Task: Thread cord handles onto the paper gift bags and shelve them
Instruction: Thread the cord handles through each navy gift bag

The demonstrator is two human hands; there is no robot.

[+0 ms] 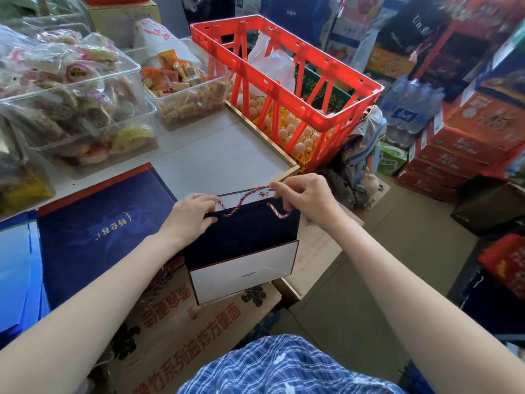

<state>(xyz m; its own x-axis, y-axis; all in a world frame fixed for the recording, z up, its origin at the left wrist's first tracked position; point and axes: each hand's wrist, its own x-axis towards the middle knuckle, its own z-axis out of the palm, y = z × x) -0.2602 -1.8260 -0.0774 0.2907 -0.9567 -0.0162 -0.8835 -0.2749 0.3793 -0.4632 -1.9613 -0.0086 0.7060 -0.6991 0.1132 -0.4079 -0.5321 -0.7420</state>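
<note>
Bag: navy, upright, rim gripped by left hand. Cord: multicoloured, pinched by right hand above rim.

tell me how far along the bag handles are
Done: one end of the multicoloured cord already sits in the dark gift bag.
In hand: left hand steadies the rim, right hand pinches the cord.
Left: flat bags lie unthreaded; nothing shelved in view.
</note>
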